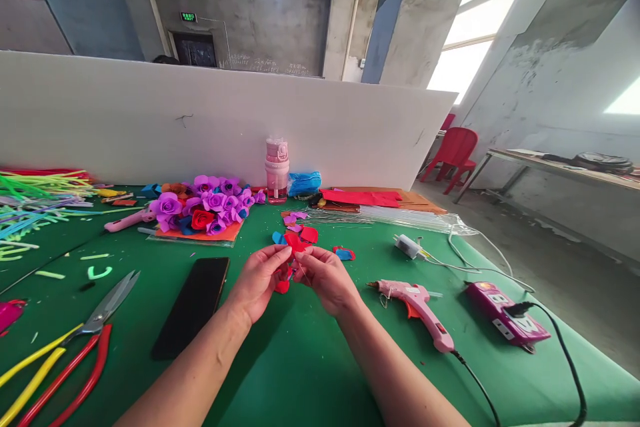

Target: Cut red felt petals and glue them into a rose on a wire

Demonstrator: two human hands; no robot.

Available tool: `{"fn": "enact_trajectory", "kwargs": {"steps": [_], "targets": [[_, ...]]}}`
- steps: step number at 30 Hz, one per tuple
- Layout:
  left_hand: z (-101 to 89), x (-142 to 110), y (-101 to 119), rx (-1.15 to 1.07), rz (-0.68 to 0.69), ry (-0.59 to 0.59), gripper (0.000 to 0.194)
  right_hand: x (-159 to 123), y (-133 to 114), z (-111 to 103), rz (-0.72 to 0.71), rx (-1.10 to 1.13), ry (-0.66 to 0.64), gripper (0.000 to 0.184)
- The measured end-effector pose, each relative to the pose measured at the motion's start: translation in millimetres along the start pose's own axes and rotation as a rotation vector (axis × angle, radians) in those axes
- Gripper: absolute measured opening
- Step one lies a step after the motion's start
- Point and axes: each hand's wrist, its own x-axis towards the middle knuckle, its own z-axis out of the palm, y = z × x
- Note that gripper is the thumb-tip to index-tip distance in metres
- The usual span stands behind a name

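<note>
Both my hands meet over the middle of the green table, fingers pinched on a small red petal [295,241]. My left hand [261,275] grips its left side, and my right hand [326,275] its right side. A thin wire seems to show by the right fingertips. Around and beneath the hands lie loose cut petals: a red petal [309,234] just behind, a blue petal [279,238] to the left, and a red and blue piece [344,253] to the right. More red pieces below the fingers are partly hidden.
Left lie scissors [107,303], pliers with red handles [95,353], a phone [193,307] and purple paper roses [215,203]. Right are a pink glue gun [417,303], a white plug adapter [409,246] and a purple power strip [507,313] with cords. A pink bottle [277,171] stands behind.
</note>
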Motion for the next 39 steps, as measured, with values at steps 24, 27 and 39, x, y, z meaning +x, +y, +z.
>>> {"fn": "enact_trajectory", "kwargs": {"steps": [24,27,39], "targets": [[1.3,-0.2,-4.6,0.035,0.058,0.14,0.027,-1.7,3.6,8.3,-0.017,-0.143,0.065,0.031],[3.1,-1.0,-6.1,0.064,0.059,0.147,0.028,-1.3,4.1,8.4,-0.027,-0.143,0.077,0.031],[3.3,-0.4,-8.0,0.067,0.049,0.147,0.028,1.4,11.8,5.0,-0.199,-0.361,0.1,0.024]]}}
